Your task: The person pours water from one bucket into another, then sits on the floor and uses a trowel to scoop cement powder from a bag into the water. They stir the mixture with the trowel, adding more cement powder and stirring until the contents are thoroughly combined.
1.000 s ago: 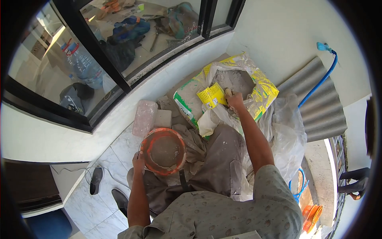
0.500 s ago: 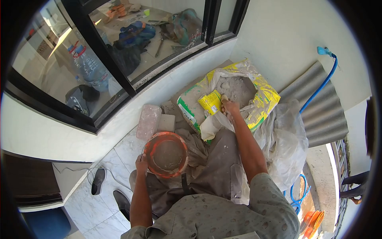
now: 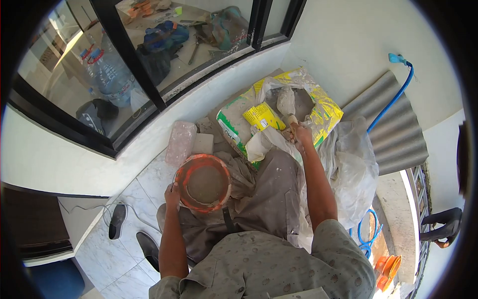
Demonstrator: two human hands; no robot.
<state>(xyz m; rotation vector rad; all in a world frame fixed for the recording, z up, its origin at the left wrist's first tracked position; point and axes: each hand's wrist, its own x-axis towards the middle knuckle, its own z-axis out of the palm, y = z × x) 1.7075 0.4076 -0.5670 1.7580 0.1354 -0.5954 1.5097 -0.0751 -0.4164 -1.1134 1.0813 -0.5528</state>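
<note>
We are holding the bowl [image 3: 203, 183] at our knees, left hand [image 3: 172, 193] with fingers curled over its rim. Farther out, our right hand [image 3: 301, 134] is clamping its fingers on a trowel [image 3: 286, 102] heaped with grey powder above the open bag [image 3: 326, 112]. We are judging this the scooping step; moving the load to the bowl is calling for a level blade.
</note>
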